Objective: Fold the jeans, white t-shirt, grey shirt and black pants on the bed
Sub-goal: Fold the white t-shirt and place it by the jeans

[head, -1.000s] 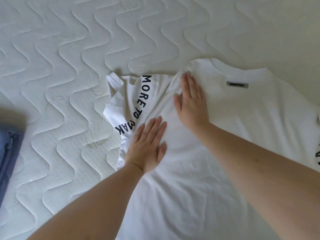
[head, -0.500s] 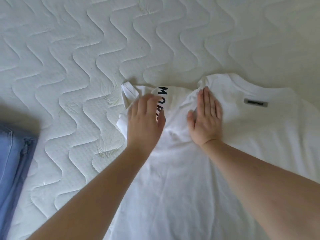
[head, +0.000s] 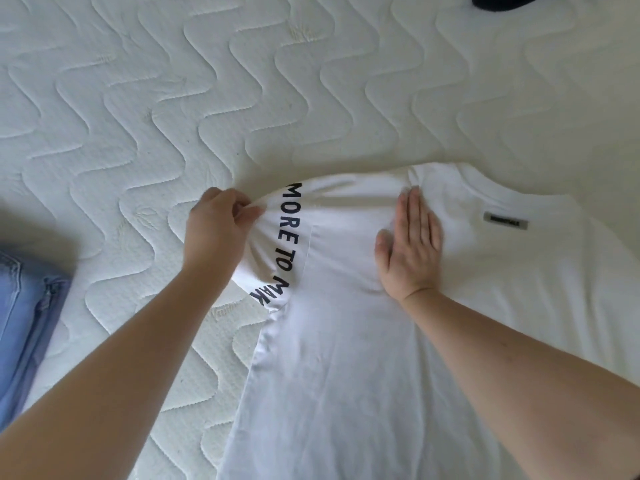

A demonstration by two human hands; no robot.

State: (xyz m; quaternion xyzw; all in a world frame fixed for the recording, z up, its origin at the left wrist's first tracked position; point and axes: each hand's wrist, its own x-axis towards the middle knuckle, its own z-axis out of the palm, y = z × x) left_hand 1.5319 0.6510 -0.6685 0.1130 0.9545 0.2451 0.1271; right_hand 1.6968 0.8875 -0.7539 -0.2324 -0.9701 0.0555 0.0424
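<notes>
The white t-shirt (head: pixel 363 358) lies spread on the quilted bed (head: pixel 173 98), its collar at the far side and a grey label near the neck. My left hand (head: pixel 216 233) pinches the edge of the left sleeve, which bears black lettering, and holds it stretched out to the left. My right hand (head: pixel 412 249) presses flat, fingers straight, on the shirt's shoulder just right of the sleeve. The blue jeans (head: pixel 24 323) lie at the left edge. A dark garment (head: pixel 502 1) shows at the top edge.
The white quilted mattress stretches bare beyond the shirt's collar and to the left of the sleeve, between the shirt and the jeans.
My left hand went from lying flat on the shirt to the sleeve's edge, took hold of it and pulled it out leftward. The right hand stays flat on the shoulder.
</notes>
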